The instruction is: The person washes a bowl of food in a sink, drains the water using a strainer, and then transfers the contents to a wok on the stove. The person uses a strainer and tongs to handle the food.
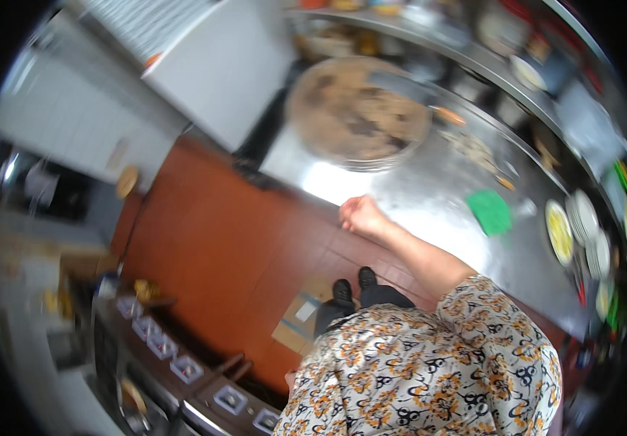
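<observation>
My right hand hangs over the front edge of a stainless steel counter, its fingers curled in, with nothing visible in them. Beyond it on the counter stands a thick round chopping block, its top worn and stained dark in patches. A cleaver lies across the block's far right side, its wooden handle jutting past the rim. To the right of my forearm lies a green cloth. Only a sliver of my left hand shows beside my patterned shirt, so its fingers are hidden.
An oval dish of yellow food and stacked white plates sit at the counter's right. A loaded shelf overhangs the back. A cooking range with square control panels stands lower left. Flattened cardboard lies on the red floor by my feet.
</observation>
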A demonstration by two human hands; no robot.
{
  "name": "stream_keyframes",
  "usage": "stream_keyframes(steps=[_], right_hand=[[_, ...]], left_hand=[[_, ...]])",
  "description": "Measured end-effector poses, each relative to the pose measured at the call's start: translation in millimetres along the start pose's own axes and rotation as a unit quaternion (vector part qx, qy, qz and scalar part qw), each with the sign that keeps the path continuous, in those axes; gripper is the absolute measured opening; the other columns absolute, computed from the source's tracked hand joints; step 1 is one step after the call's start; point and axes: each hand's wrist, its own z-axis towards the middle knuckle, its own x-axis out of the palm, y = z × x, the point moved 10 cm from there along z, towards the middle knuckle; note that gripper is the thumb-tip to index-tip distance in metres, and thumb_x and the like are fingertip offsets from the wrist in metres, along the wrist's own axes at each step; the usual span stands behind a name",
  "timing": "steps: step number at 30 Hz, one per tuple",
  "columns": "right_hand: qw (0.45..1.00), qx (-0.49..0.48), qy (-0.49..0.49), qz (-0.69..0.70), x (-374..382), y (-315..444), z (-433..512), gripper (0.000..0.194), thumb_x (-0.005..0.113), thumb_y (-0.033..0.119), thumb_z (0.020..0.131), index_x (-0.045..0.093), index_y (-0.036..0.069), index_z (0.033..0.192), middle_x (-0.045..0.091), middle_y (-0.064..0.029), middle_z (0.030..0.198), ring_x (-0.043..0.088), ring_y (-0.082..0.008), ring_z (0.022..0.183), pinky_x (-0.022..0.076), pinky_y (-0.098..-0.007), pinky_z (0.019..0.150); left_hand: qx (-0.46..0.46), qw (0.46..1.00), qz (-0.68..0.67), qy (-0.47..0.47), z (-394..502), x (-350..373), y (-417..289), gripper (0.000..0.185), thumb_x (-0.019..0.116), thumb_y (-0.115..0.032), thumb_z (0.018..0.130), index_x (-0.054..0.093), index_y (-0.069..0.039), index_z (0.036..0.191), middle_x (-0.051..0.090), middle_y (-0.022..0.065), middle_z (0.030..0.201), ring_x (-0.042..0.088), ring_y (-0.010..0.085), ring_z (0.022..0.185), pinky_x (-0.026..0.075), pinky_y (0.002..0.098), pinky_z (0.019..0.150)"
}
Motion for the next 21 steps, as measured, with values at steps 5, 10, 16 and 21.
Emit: stream_keyframes(steps=[5,10,16,21], right_hand=[[0.979,0.124,-0.1,-0.131,-54,-132,-123,0.025,0.061,0.007,0.086,0.07,-0.002,0.109,0.074,-0.018,0.098,0.071,-0.0257,0.091,0.0585,-0.0398,0.078],[0.924,0.241,-0.276,-0.109,-143,-212,-285,0.022,0.061,0.011,0.09,0.074,0.0,0.103,0.075,-0.0208,0.095,0.073,-0.0279,0.091,0.0588,-0.037,0.085],[0.767,0.282,-0.568,0.097,-228,-323,-463,0.017,0.053,0.004,0.091,0.069,-0.001,0.087,0.069,-0.0118,0.068,0.066,-0.0178,0.057,0.0523,-0.0338,0.048],[0.645,0.295,-0.703,0.042,-340,-374,-582,0.017,0.059,0.008,0.092,0.068,-0.003,0.084,0.067,-0.0115,0.065,0.069,-0.0198,0.057,0.0521,-0.0345,0.049]], left_hand=[[0.12,0.988,0.071,0.066,68,-26,-186,0.011,0.066,-0.007,0.088,0.067,0.003,0.083,0.062,0.0056,0.068,0.056,0.0143,0.059,0.045,0.0335,0.055],[0.194,0.964,0.111,0.141,81,38,-317,0.01,0.063,-0.006,0.089,0.067,0.003,0.089,0.059,0.0055,0.067,0.055,0.0149,0.057,0.043,0.0332,0.051],[0.203,0.94,0.115,0.25,37,121,-434,0.013,0.057,-0.004,0.091,0.067,0.003,0.093,0.054,0.005,0.063,0.051,0.0159,0.05,0.04,0.0324,0.044],[0.392,0.83,0.263,0.297,-14,202,-472,0.022,0.062,-0.014,0.091,0.067,0.005,0.082,0.066,0.0123,0.069,0.064,0.0238,0.059,0.052,0.0376,0.057]])
